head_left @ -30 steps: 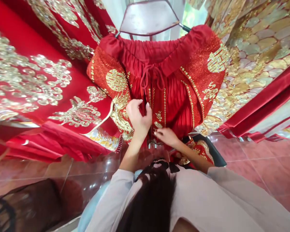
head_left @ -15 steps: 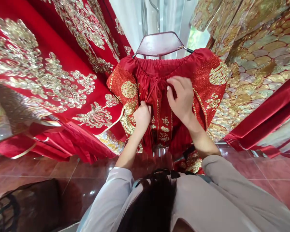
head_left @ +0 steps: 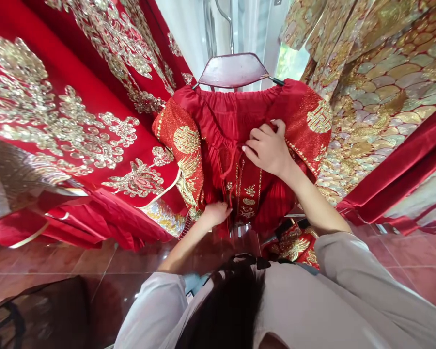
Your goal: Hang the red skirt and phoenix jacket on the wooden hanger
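Note:
A red blouse (head_left: 249, 167) with gold embroidery hangs before me on a dark-framed hanger (head_left: 232, 70). Its gathered neckline has a thin red drawstring (head_left: 229, 170) at the front. Low on the blouse's left side, my left hand (head_left: 218, 213) is closed around the drawstring's lower end, which runs taut up to the neckline. Higher up and to the right, my right hand (head_left: 267, 148) lies against the front of the neckline, its fingers bent on the red cloth. What its fingertips pinch is partly hidden by the hand.
At left hangs a red gown (head_left: 58, 82) with gold beaded patterns. A gold scale-patterned garment (head_left: 396, 92) fills the right. Red-and-gold cloth (head_left: 294, 242) lies low in front of me. A dark bag-like object (head_left: 54, 310) rests on the tiled floor (head_left: 410, 286) at lower left.
My left hand has pulled downward with the drawstring, and the bow at the neckline has come undone. The neckline's front sags lower. My right hand has shifted slightly down against the cloth.

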`<state>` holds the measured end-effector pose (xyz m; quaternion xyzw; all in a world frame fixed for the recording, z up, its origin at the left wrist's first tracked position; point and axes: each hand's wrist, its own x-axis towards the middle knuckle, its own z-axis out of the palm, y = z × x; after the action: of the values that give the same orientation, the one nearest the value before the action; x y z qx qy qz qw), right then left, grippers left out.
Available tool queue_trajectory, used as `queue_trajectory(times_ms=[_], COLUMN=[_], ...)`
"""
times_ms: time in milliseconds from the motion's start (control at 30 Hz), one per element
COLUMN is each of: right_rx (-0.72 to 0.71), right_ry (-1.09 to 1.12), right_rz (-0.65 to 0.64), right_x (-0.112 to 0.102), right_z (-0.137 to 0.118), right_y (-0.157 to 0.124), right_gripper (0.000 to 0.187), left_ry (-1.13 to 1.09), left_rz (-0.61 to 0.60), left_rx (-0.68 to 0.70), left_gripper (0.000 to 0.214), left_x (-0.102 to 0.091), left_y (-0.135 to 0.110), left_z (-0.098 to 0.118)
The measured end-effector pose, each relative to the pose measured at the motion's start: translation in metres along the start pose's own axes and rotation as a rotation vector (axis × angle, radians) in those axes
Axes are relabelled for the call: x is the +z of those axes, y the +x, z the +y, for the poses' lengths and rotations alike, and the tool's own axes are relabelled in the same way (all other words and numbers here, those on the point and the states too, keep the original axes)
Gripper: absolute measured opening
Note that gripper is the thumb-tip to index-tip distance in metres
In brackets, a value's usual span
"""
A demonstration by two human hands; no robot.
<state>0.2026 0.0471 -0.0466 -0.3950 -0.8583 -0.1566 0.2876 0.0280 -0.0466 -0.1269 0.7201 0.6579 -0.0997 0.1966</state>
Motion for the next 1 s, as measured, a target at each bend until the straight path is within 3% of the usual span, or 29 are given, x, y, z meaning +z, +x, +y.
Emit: queue_trajectory(times_ms=[67, 133, 200, 233, 333, 433, 500, 567, 600, 633, 667, 767, 833, 900, 1000], right_rx=[-0.047, -0.104, -0.151, -0.163, -0.192, -0.353, -0.601, -0.837, -0.871, -0.823, -0.692, -0.100, 0.161, 0.274, 0.319], right_ry=[0.049, 0.137, 0.263, 0.342, 0.654, 1.098, 1.287, 1.265, 1.207, 1.149, 1.083, 0.831, 0.682, 0.587, 0.507], right_rz=[-0.012, 0.006, 0.045, 0.065, 0.082, -0.039, -0.308, -0.672, -0.801, -0.844, -0.800, -0.417, -0.247, -0.173, -0.103], right_x=[-0.003, -0.010, -0.020, -0.025, -0.039, -0.056, -0.069, -0.080, -0.083, -0.083, -0.079, -0.054, -0.032, -0.014, 0.000], right_z=[-0.005, -0.008, -0.007, -0.005, 0.006, 0.007, -0.003, -0.020, -0.028, -0.035, -0.039, -0.044, -0.045, -0.047, -0.053], right_y=[-0.012, -0.024, -0.033, -0.035, -0.040, -0.049, -0.060, -0.070, -0.073, -0.075, -0.074, -0.066, -0.060, -0.058, -0.060], right_gripper=[0.036, 0.033, 0.031, 0.032, 0.041, 0.051, 0.051, 0.045, 0.042, 0.038, 0.036, 0.031, 0.026, 0.021, 0.016], left_ry=[-0.053, -0.050, 0.014, 0.050, 0.077, 0.033, 0.017, -0.002, -0.019, -0.037, -0.054, -0.075, -0.076, -0.072, -0.064], left_rz=[0.213, 0.646, 0.879, 0.890, 0.755, 0.700, 0.678, 0.668, 0.676, 0.684, 0.686, 0.639, 0.592, 0.555, 0.503], left_rx=[0.179, 0.378, 0.526, 0.586, 0.698, 0.683, 0.648, 0.607, 0.586, 0.571, 0.563, 0.588, 0.617, 0.645, 0.690], left_gripper=[0.033, 0.033, 0.030, 0.029, 0.029, 0.037, 0.045, 0.048, 0.045, 0.041, 0.037, 0.027, 0.026, 0.026, 0.026], left_x=[-0.035, -0.068, -0.091, -0.098, -0.102, -0.095, -0.090, -0.087, -0.086, -0.086, -0.086, -0.089, -0.092, -0.094, -0.097], left_y=[-0.011, -0.017, -0.017, -0.014, -0.002, 0.004, 0.003, 0.001, 0.000, -0.001, -0.002, -0.006, -0.008, -0.010, -0.012], left_z=[0.010, 0.017, 0.019, 0.018, 0.006, -0.013, -0.022, -0.026, -0.026, -0.024, -0.022, -0.015, -0.012, -0.011, -0.013])
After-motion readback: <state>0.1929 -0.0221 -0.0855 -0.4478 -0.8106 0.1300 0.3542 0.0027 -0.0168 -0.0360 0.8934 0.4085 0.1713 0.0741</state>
